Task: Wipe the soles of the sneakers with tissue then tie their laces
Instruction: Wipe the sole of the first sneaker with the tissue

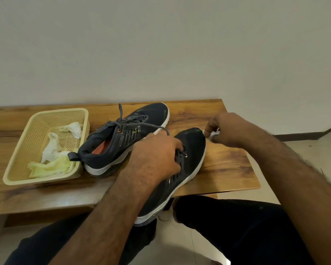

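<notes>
The left hand is gripping the near sneaker steady (wisely) while the right hand, at its toe, is pinching tissue.

You're in a plain home room: a low wooden bench against a bare off-white wall, tiled floor and dark skirting at the frame's right.

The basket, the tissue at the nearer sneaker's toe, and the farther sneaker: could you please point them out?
basket (17, 165): head view, bare left wall.
tissue (214, 133): head view, white wad in the right hand's fingers.
farther sneaker (153, 111): head view, dark toe fabric.
</notes>
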